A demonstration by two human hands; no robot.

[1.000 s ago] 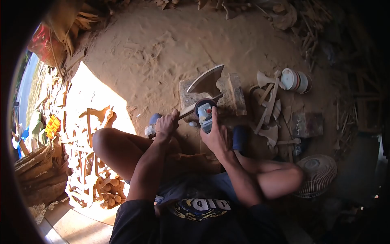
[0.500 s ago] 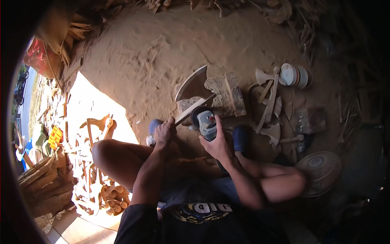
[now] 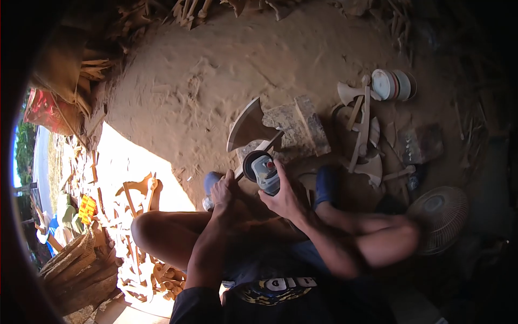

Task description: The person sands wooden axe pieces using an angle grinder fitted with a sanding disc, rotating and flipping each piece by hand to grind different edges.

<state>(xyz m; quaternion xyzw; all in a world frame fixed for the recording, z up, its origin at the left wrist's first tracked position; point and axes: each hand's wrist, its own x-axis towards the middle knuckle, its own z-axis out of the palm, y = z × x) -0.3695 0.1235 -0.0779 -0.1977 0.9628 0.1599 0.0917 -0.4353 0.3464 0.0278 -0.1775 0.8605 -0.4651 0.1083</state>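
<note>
An axe-shaped wooden piece (image 3: pixel 249 127) with a broad curved blade lies over a worn block (image 3: pixel 294 129). Its handle slants down to my left hand (image 3: pixel 222 191), whose fingers are wrapped round the lower end. In my right hand (image 3: pixel 283 197) is a grey angle grinder (image 3: pixel 265 171), with one finger stretched along its side. The grinder's dark round disc is against or just over the handle, between my two hands; whether it touches cannot be made out.
More axe-shaped pieces (image 3: pixel 368 170) lie on the ground at the right, near a white bucket (image 3: pixel 384 85) and a round fan (image 3: pixel 440 216). Sunlit wooden pieces (image 3: pixel 143 270) are heaped at the left. Blue footwear (image 3: pixel 325 185) shows beside the block.
The axe-shaped piece has swung left and down, its blade now farther left on the block. Both hands and the grinder have shifted slightly with it. The camera view has also turned a little.
</note>
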